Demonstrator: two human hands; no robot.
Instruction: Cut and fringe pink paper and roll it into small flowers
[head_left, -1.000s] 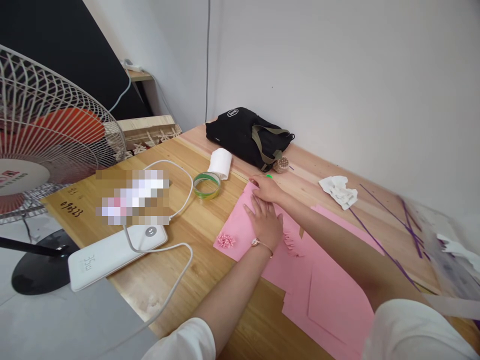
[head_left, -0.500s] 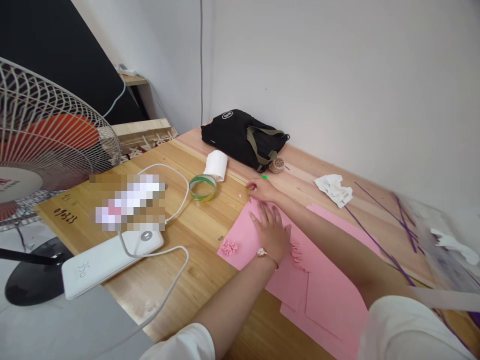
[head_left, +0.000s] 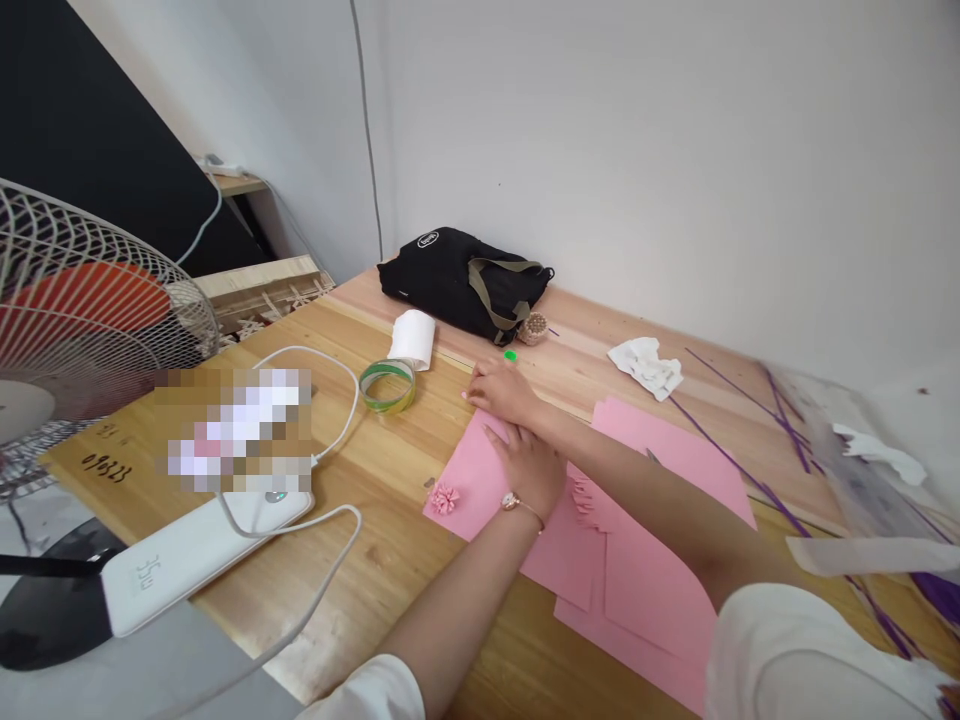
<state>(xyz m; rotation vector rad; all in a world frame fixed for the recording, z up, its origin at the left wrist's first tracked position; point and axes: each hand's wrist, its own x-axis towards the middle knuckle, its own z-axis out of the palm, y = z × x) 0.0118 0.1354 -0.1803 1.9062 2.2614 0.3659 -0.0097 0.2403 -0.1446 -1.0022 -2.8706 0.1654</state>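
Note:
Pink paper sheets [head_left: 555, 560] lie overlapped on the wooden table. My left hand [head_left: 531, 468], with a bracelet at the wrist, rests flat on the upper sheet, fingers spread and partly under my right forearm. Beyond it, my right hand [head_left: 501, 390] is at the sheet's far corner with curled fingers; what they hold, if anything, is too small to make out. A pink paper flower [head_left: 444, 499] sits near the sheet's left corner. Fringed pink paper [head_left: 585, 502] shows just right of my left wrist.
Green-yellow tape roll [head_left: 388, 387], white paper roll [head_left: 412, 340] and black bag [head_left: 465, 285] stand beyond my hands. Crumpled tissue [head_left: 646, 367] and purple strips [head_left: 786, 420] lie right. At left are a power bank [head_left: 202, 560] with a cable, a blurred object and a fan [head_left: 97, 320].
The view has shifted, so the table things appear further left. My right hand has drawn in closer over my left fingers, with its fingers curled at the sheet's corner.

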